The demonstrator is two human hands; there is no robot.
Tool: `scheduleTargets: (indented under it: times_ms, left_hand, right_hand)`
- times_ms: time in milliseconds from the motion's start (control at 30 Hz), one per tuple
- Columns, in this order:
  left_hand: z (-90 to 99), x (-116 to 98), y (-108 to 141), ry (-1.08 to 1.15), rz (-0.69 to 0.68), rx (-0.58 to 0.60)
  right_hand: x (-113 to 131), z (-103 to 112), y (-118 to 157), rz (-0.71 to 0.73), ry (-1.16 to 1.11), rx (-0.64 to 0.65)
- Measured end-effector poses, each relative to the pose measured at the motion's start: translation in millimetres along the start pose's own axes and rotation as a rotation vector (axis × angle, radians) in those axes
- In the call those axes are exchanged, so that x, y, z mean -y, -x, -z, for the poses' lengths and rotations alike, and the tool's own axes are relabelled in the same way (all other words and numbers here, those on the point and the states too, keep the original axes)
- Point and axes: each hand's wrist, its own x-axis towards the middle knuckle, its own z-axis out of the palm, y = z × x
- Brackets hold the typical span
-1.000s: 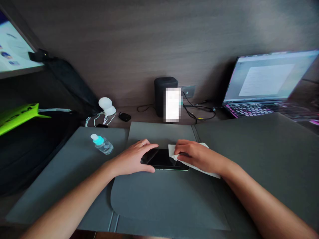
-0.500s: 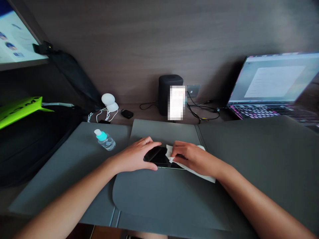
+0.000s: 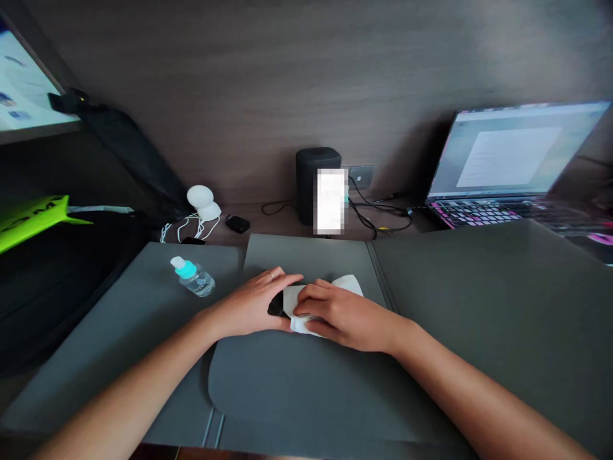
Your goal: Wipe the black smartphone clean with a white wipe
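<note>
A phone (image 3: 276, 305) with a dark glossy screen lies flat on the grey folding mat (image 3: 287, 383), in front of me. My left hand (image 3: 251, 303), a ring on one finger, grips its left end, with thumb and fingers on opposite long edges. Bent over the screen, my right hand (image 3: 342, 314) presses a white tissue (image 3: 349, 283) against the phone. The tissue sticks out beyond the fingers on both sides and hides most of the screen. Left of my hands, a small clear spray bottle (image 3: 201, 282) with a turquoise collar lies on its side on the mat.
Behind the mat stand a white round-headed device (image 3: 200, 198), a black key fob (image 3: 238, 223), a black speaker (image 3: 306, 185) and loose black cables (image 3: 378, 207). An open laptop (image 3: 498, 160) is at the back right. A black bag (image 3: 71, 268) sits at the left.
My right hand has slid left along the phone with the tissue, closer to my left hand, covering more of the screen. My left hand keeps its grip. The view has shifted slightly.
</note>
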Motion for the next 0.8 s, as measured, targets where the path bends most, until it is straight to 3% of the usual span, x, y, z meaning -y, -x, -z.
scheduleTargets:
  times_ms: [200,400,600,800]
  left_hand:
    - [0.6,-2,1,-0.011,0.019,0.000]
    - [-0.1,-3,0,-0.008,0.021,0.002]
    - [1.8,-6,1,-0.023,0.032,0.014]
    - [2.5,-5,1,-0.004,-0.006,0.006]
  right_hand:
    - [-4,-3,0,-0.066,0.034,-0.068]
    - [1,-9,-8,0.060,0.054,-0.036]
    - [1,-9,-4,-0.015,0.066,-0.049]
    - [1,-11,-8,0.046,0.025,-0.038]
